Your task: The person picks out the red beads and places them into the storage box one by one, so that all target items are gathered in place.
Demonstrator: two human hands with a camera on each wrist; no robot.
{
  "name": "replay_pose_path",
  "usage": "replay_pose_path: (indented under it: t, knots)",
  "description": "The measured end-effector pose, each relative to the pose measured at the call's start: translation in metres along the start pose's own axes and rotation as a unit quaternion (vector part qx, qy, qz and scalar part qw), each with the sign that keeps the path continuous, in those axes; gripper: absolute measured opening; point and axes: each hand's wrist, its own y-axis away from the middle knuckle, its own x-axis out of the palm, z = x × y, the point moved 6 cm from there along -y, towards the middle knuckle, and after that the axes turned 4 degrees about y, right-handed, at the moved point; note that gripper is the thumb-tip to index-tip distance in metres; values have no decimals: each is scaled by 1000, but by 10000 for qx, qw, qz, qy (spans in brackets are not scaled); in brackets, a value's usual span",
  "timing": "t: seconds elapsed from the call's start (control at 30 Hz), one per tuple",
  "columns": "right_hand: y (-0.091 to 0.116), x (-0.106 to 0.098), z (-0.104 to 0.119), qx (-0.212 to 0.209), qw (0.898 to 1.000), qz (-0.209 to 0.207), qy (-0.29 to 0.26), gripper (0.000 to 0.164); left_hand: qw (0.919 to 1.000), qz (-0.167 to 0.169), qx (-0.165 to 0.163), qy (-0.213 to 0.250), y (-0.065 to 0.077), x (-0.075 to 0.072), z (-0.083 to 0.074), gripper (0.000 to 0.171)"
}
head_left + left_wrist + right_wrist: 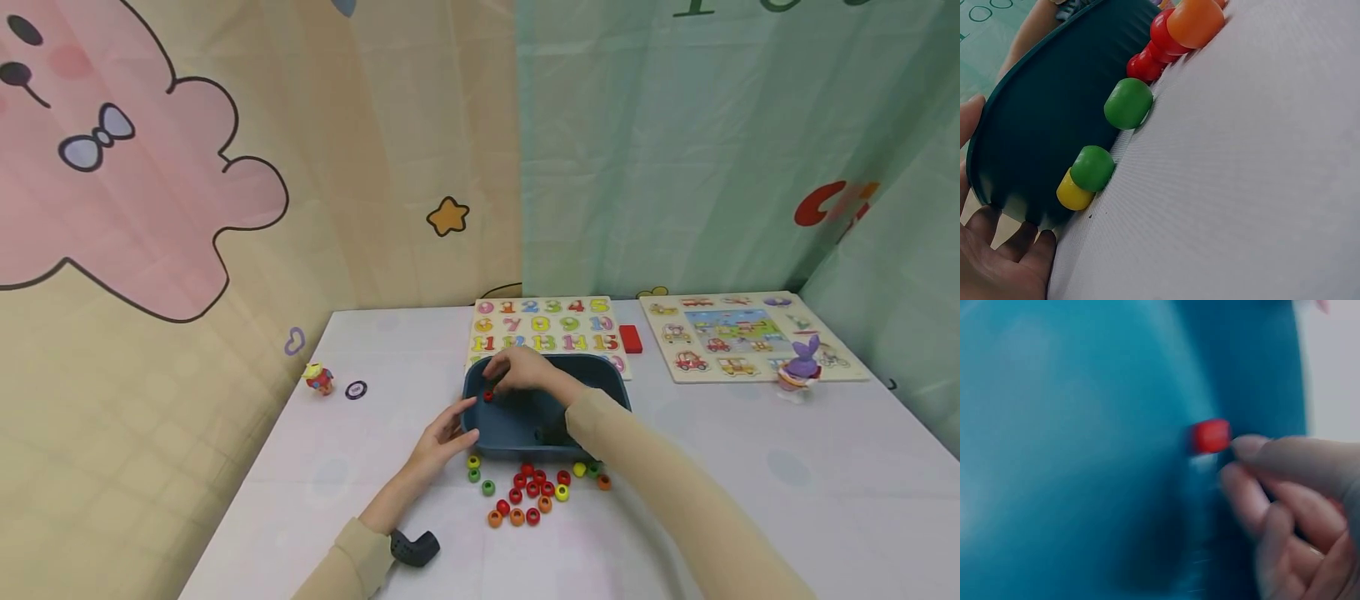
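right grip [521, 369] | by red bead [1212, 436] (rounded) | in smooth blue bin [510, 427]

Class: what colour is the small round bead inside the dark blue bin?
The bead is red, clearest in the right wrist view.

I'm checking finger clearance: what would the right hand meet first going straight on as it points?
The right hand would probably meet the red bead in the blue bin, just beyond the fingertips, though depth is unclear.
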Motion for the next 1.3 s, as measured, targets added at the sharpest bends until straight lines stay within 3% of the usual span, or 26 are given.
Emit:
replay_pose_path:
  t: [0.23,0.4,0.6,0.8,1.1,1.3]
  knots:
    - [41,-51,34,-810,9962,-197,-231,35,9999,-77,-21,86,0,0,0,54]
    - [91,-65,47,-1061,9919,-158,-684,35,9998,-124,-90,141,-1,0,1,54]
    - [144,-41,33,-1292,9873,-4,-922,30,9997,-172,-131,70,-1,-1,2,54]
    - [176,-5,7,-1203,9857,83,-1178,27,9998,-167,-104,7,-1,-2,2,55]
    - [193,27,-20,-654,9916,-98,-1114,33,9993,-321,-172,-20,-9,-11,28,51]
    - [193,38,-30,-458,9960,-483,-600,33,9993,-369,-67,-11,-8,-11,28,52]
